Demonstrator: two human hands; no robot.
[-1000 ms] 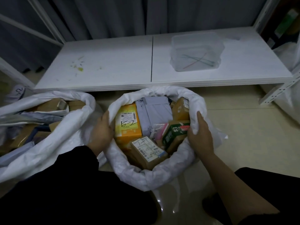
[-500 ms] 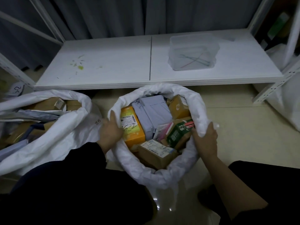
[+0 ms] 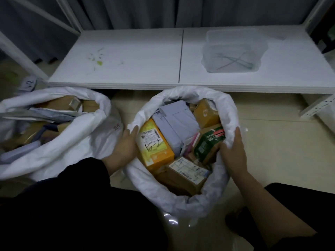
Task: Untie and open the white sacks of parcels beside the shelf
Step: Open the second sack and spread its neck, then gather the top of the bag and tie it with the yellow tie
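Two white sacks stand open on the floor in front of the low white shelf (image 3: 137, 57). The middle sack (image 3: 183, 198) has its rim rolled down and shows several parcels: an orange box (image 3: 154, 151), a grey mailer (image 3: 174, 125), a green carton (image 3: 208, 144) and brown boxes. My left hand (image 3: 125, 147) holds the sack's left rim, thumb inside the opening. My right hand (image 3: 233, 153) grips the bunched right rim. The left sack (image 3: 59, 149) also lies open, with brown and grey parcels inside.
A clear plastic tub (image 3: 233, 51) holding a few thin sticks sits on the shelf's right half. Shelf posts (image 3: 317, 107) rise at both ends. Another white sack (image 3: 328, 120) shows at the far right. Grey curtain hangs behind. My dark-clothed knees fill the bottom.
Both hands stay on the middle sack's rim and have worked it slightly down and outward; my left thumb now reaches inside the opening. The parcels have shifted a little.
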